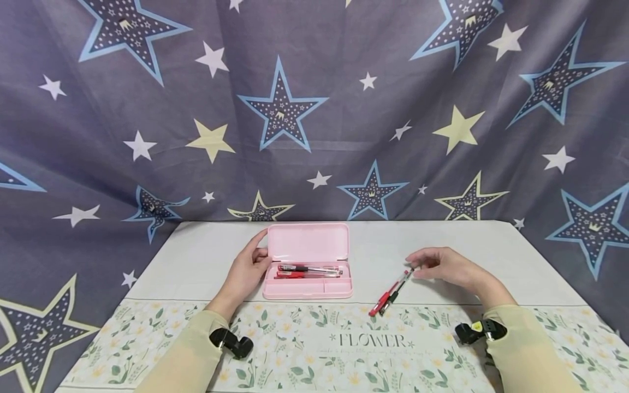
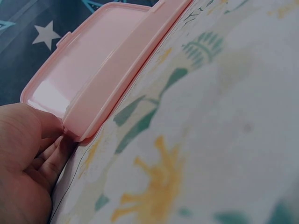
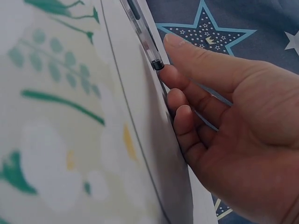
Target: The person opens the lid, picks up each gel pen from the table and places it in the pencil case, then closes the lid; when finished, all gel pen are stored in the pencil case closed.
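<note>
A pink pencil case [image 1: 308,289] lies with its lid [image 1: 308,242] raised, on the table left of the middle. Inside it are several pens [image 1: 307,271], black and red. My left hand [image 1: 245,273] grips the case's left side; in the left wrist view, its thumb and fingers [image 2: 51,158] are at the case's corner. To the right, a red pen [image 1: 382,301] and a black pen [image 1: 393,297] lie side by side on the table. Relaxed and slightly bent, my right hand's fingers [image 3: 176,100] are right at the black pen's end, with the thumb apart above it.
White cloth [image 1: 216,240] covers the back of the table, and a flowered runner [image 1: 275,349] marked FLOWER covers the front. Behind the table hangs a dark curtain [image 1: 314,136] with stars. Each wrist wears a black camera.
</note>
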The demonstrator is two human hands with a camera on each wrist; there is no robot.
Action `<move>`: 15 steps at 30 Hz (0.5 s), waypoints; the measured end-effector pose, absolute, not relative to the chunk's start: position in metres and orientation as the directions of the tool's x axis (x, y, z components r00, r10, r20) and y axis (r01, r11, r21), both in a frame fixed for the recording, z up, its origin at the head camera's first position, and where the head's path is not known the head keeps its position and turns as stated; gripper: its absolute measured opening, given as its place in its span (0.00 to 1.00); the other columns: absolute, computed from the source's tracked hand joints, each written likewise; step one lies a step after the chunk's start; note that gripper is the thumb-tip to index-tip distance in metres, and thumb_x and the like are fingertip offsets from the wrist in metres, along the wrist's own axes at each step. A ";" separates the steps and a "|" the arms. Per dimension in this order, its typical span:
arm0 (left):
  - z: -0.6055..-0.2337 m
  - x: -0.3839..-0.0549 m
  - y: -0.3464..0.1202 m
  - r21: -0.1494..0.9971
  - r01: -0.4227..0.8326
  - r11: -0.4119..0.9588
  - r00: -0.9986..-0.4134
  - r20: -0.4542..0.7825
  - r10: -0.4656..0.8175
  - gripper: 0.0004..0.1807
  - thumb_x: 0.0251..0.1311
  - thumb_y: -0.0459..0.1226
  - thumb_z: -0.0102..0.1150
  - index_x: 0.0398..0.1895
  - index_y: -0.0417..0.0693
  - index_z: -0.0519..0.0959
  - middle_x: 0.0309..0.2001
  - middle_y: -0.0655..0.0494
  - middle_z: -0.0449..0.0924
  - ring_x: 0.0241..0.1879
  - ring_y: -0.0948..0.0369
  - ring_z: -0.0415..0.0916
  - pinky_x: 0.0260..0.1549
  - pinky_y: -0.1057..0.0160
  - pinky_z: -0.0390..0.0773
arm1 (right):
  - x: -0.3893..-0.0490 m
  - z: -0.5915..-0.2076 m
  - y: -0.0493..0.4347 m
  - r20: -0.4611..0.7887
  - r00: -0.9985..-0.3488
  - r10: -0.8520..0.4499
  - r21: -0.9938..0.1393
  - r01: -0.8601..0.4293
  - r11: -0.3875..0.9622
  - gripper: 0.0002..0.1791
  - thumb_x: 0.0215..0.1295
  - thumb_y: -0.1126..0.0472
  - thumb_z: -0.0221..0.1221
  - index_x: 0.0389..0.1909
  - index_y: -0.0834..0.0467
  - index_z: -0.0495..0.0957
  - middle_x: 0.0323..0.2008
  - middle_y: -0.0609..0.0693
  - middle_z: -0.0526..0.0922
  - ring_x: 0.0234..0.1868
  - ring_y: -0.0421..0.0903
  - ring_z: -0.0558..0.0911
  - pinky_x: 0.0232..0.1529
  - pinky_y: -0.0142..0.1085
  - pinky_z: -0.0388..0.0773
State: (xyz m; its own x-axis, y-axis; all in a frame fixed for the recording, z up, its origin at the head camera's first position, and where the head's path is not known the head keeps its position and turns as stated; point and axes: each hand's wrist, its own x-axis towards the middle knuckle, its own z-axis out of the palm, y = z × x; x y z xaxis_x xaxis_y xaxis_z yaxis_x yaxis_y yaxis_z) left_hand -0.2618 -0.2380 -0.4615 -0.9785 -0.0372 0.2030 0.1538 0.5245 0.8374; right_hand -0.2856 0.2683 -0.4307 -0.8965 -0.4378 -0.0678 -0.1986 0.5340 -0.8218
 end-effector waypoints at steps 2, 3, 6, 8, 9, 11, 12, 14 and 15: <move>-0.462 -0.262 -0.238 0.838 0.160 0.522 -0.978 0.206 -0.031 0.41 0.78 0.29 0.61 0.89 0.56 0.61 0.51 0.47 0.89 0.50 0.56 0.83 0.52 0.63 0.79 | -0.285 -0.431 0.269 -0.072 -0.895 -0.440 -0.819 -0.198 0.538 0.23 0.72 0.63 0.74 0.64 0.65 0.85 0.48 0.56 0.86 0.45 0.49 0.80 0.42 0.36 0.79; -0.462 -0.262 -0.238 0.840 0.158 0.518 -0.978 0.204 -0.032 0.41 0.78 0.28 0.62 0.89 0.57 0.61 0.51 0.47 0.89 0.50 0.56 0.83 0.52 0.63 0.79 | -0.285 -0.431 0.269 -0.072 -0.894 -0.442 -0.819 -0.200 0.538 0.23 0.72 0.63 0.74 0.64 0.65 0.85 0.48 0.56 0.86 0.45 0.49 0.80 0.42 0.36 0.79; -0.462 -0.262 -0.239 0.842 0.164 0.514 -0.978 0.208 -0.029 0.41 0.78 0.28 0.61 0.89 0.56 0.61 0.51 0.47 0.89 0.50 0.56 0.83 0.52 0.63 0.79 | -0.286 -0.431 0.270 -0.075 -0.894 -0.442 -0.815 -0.200 0.543 0.22 0.71 0.64 0.74 0.63 0.64 0.86 0.47 0.55 0.87 0.45 0.50 0.80 0.42 0.35 0.79; -0.461 -0.262 -0.239 0.841 0.167 0.514 -0.977 0.210 -0.026 0.41 0.78 0.28 0.61 0.89 0.55 0.61 0.51 0.46 0.89 0.50 0.56 0.83 0.52 0.63 0.79 | -0.286 -0.431 0.270 -0.072 -0.891 -0.448 -0.813 -0.207 0.544 0.22 0.71 0.64 0.74 0.63 0.65 0.86 0.47 0.55 0.87 0.45 0.50 0.80 0.42 0.35 0.79; -0.461 -0.262 -0.239 0.840 0.168 0.516 -0.977 0.211 -0.026 0.41 0.78 0.28 0.61 0.89 0.55 0.61 0.51 0.46 0.89 0.50 0.55 0.83 0.52 0.63 0.79 | -0.286 -0.432 0.270 -0.073 -0.892 -0.446 -0.814 -0.205 0.544 0.22 0.71 0.64 0.74 0.62 0.65 0.86 0.47 0.55 0.86 0.45 0.50 0.80 0.42 0.35 0.79; -0.461 -0.263 -0.239 0.839 0.169 0.517 -0.977 0.212 -0.025 0.40 0.78 0.28 0.61 0.89 0.55 0.61 0.51 0.46 0.89 0.50 0.55 0.83 0.52 0.62 0.79 | -0.287 -0.432 0.270 -0.073 -0.893 -0.444 -0.812 -0.205 0.547 0.21 0.70 0.64 0.75 0.61 0.64 0.87 0.45 0.55 0.86 0.44 0.49 0.80 0.42 0.34 0.78; -0.461 -0.263 -0.239 0.839 0.170 0.517 -0.977 0.212 -0.024 0.40 0.78 0.28 0.61 0.89 0.55 0.61 0.51 0.46 0.89 0.50 0.55 0.83 0.52 0.62 0.79 | -0.287 -0.433 0.270 -0.069 -0.890 -0.451 -0.809 -0.215 0.547 0.20 0.70 0.65 0.74 0.61 0.65 0.87 0.45 0.55 0.86 0.44 0.49 0.80 0.42 0.35 0.78; -0.462 -0.264 -0.239 0.840 0.168 0.516 -0.977 0.211 -0.025 0.41 0.78 0.28 0.62 0.89 0.56 0.61 0.51 0.47 0.89 0.50 0.55 0.83 0.52 0.62 0.79 | -0.287 -0.433 0.270 -0.067 -0.888 -0.454 -0.805 -0.221 0.551 0.20 0.70 0.65 0.75 0.60 0.65 0.87 0.45 0.54 0.86 0.43 0.49 0.80 0.42 0.35 0.78; -0.462 -0.264 -0.239 0.841 0.166 0.515 -0.977 0.209 -0.026 0.41 0.78 0.28 0.62 0.89 0.56 0.61 0.51 0.47 0.89 0.50 0.55 0.83 0.52 0.62 0.79 | -0.287 -0.434 0.270 -0.067 -0.888 -0.454 -0.803 -0.222 0.553 0.19 0.70 0.65 0.75 0.59 0.64 0.87 0.44 0.54 0.86 0.43 0.49 0.80 0.42 0.35 0.77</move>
